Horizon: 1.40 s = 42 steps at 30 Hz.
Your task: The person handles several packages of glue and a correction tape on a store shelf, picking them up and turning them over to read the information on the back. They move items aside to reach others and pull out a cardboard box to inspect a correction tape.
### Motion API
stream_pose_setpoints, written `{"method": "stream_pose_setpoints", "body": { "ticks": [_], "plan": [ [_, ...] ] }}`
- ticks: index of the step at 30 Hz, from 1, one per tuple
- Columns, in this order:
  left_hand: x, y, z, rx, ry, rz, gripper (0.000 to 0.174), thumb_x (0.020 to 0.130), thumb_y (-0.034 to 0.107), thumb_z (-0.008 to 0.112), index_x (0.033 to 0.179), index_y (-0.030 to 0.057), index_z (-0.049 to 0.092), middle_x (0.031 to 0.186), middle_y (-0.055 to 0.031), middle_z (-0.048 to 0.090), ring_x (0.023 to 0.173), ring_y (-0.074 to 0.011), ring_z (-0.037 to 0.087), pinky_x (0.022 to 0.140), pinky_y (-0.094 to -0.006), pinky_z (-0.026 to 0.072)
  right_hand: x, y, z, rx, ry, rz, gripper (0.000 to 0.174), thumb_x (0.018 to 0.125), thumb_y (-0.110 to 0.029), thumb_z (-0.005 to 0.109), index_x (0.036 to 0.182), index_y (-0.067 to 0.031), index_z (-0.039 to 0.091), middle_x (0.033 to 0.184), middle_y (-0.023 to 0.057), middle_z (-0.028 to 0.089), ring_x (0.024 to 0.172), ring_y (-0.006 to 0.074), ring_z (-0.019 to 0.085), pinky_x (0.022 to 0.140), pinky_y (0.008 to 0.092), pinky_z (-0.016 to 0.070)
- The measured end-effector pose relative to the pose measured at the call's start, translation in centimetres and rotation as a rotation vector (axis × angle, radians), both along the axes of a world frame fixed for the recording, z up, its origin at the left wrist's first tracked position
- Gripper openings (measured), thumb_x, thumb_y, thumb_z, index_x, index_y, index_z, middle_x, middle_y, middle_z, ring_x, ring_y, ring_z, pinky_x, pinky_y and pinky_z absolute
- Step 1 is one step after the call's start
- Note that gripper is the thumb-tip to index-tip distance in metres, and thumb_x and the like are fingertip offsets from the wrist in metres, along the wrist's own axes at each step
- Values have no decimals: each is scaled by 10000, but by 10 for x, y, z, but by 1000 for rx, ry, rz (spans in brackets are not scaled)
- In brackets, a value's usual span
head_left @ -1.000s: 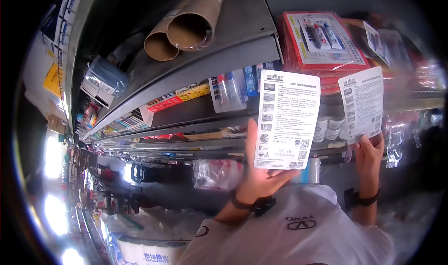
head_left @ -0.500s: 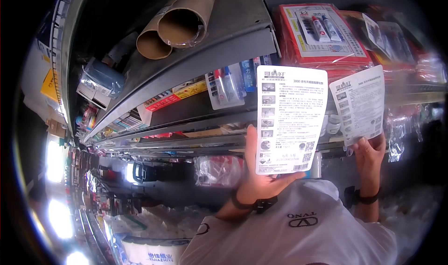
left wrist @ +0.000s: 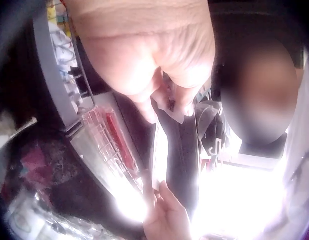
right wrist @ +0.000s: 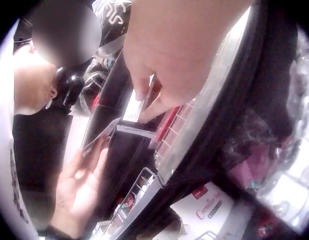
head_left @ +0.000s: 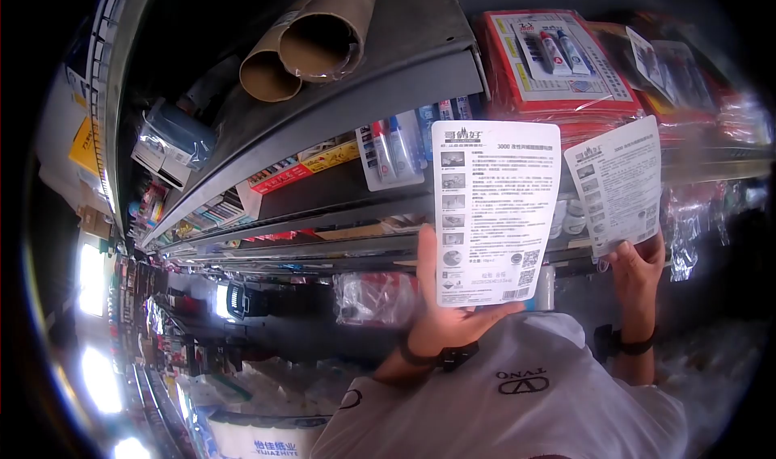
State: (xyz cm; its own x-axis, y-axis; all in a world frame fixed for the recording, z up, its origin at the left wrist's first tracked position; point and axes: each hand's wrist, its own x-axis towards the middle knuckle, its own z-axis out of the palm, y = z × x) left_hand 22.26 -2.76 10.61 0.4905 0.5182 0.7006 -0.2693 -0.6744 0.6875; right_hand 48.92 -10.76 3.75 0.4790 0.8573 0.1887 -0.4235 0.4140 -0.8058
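My left hand (head_left: 449,317) holds a white glue card (head_left: 497,212) upright, its printed back facing me, with thumb along the lower edge and fingers behind its left side. Farther right, my right hand (head_left: 637,277) pinches a matching glue card (head_left: 616,186) by its bottom edge, thumb in front. This second card leans slightly and also shows its printed back. In the left wrist view the left hand (left wrist: 144,55) appears from above. The right wrist view shows the right hand (right wrist: 169,65) gripping its card (right wrist: 132,107) and the left fingers extended behind the other card.
Behind the cards, a stack of red packs (head_left: 558,63) carries a glue card with a red and a blue tube. Left of it, cardboard tubes (head_left: 319,47) lie on a dark shelf (head_left: 404,55). Below stand a clear two-tube glue pack (head_left: 392,153) and yellow and red boxes (head_left: 330,157).
Both cards have shifted slightly left, and the left-hand card now appears larger and nearer. Each hand keeps its hold. The shelf view has shifted a little.
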Motion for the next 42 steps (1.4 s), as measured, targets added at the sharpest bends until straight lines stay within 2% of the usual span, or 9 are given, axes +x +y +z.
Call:
{"method": "stream_pose_setpoints", "body": {
  "ticks": [13,17,20,23,31,34,37,39,42],
  "plan": [
    [-7,1,-4,-54,-9,8,1272,814,-72,780,1578,126,-218,1614,-233,213,1440,-366,393,1117,-468,425,-3,1,0,1,-3,5,607,863,-55,786,1379,26,478,1150,132,681,901,157,683,698,256,566],
    [-3,-4,-10,-136,-145,30,1095,818,-28,800,1607,46,43,1531,-211,406,1348,-315,518,1070,-416,466,-1,-1,-4,-5,-5,17,629,860,-56,789,1394,25,467,1174,137,675,928,169,689,696,256,572],
    [-16,-5,-18,-198,26,20,750,822,5,815,1446,-15,398,1339,-153,602,1202,-235,620,979,-352,510,0,-2,-4,-19,-9,15,651,854,-59,790,1405,30,455,1207,146,665,978,188,697,730,283,604],
    [-12,-18,-8,-448,-14,82,445,832,14,814,1231,-34,626,1163,-101,717,1082,-170,673,896,-305,534,-2,-3,-4,-44,-1,-19,667,849,-51,784,1414,38,442,1236,156,654,1032,213,700,776,316,628],
    [-9,-17,-9,-442,-121,35,504,836,-55,776,1296,-44,569,1193,-121,689,1109,-194,662,920,-327,545,-5,-3,2,-44,41,-12,671,840,1,757,1422,46,427,1256,158,645,1067,239,696,797,335,637],
    [-14,-11,-26,-546,-169,36,731,744,-115,802,1391,-56,468,1302,-171,619,1159,-277,643,966,-459,556,-5,-4,2,-61,73,16,660,841,16,748,1418,38,429,1260,155,642,1065,242,696,800,342,639],
    [-18,-7,-37,-640,-192,-5,820,752,-96,794,1463,-44,388,1379,-220,563,1201,-376,622,980,-576,558,-8,-2,2,-30,103,18,635,846,20,742,1405,25,439,1261,152,641,1067,248,696,804,354,642],
    [-15,-1,-43,-644,-293,-72,816,780,-63,788,1480,-30,371,1396,-229,550,1214,-402,612,964,-563,570,-8,-2,6,-2,113,15,617,851,18,741,1393,19,446,1260,151,641,1068,251,696,807,362,643],
    [-20,4,-53,-641,-204,10,786,840,27,773,1504,-7,352,1422,-233,529,1218,-438,601,898,-485,614,-10,-2,15,9,139,23,583,861,9,743,1371,13,459,1258,154,641,1069,252,697,814,369,642]
  ]
}}
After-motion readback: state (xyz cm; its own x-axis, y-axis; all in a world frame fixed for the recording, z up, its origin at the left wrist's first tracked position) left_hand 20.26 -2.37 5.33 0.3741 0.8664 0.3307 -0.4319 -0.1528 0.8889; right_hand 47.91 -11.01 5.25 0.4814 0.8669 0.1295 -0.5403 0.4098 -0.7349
